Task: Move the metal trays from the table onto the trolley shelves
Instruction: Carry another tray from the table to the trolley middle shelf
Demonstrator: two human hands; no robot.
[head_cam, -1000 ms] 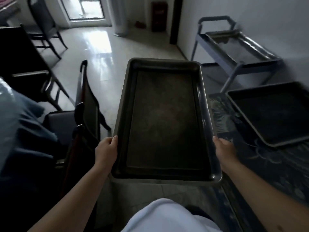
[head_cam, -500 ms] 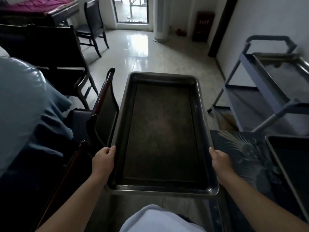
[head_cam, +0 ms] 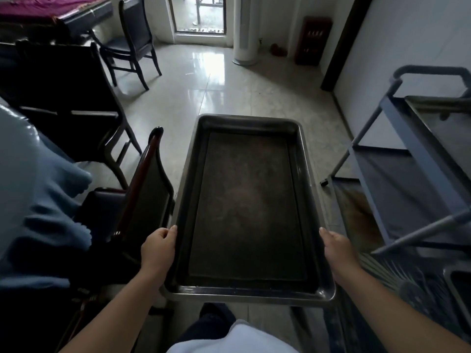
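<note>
I hold a large, empty, dark metal tray [head_cam: 248, 207] level in front of me over the tiled floor. My left hand [head_cam: 158, 247] grips its left rim near the close corner, and my right hand [head_cam: 336, 248] grips the right rim opposite. The grey trolley [head_cam: 407, 154] stands at the right, beyond the tray. A metal tray [head_cam: 443, 123] lies on its top shelf, and the lower shelf [head_cam: 390, 189] looks bare. Another tray's corner [head_cam: 461, 289] shows at the right edge on the patterned table [head_cam: 397, 278].
A dark wooden chair [head_cam: 145, 189] stands close to the tray's left side, beside a table under blue cloth [head_cam: 33, 189]. More chairs [head_cam: 132, 44] stand further back left. Open tiled floor [head_cam: 229, 93] stretches ahead to a doorway and a white column fan [head_cam: 246, 29].
The view has swung left and tilted up. The tray stays in both hands, the trolley has slid toward the right edge and looks nearer, and the table's tray has almost left view.
</note>
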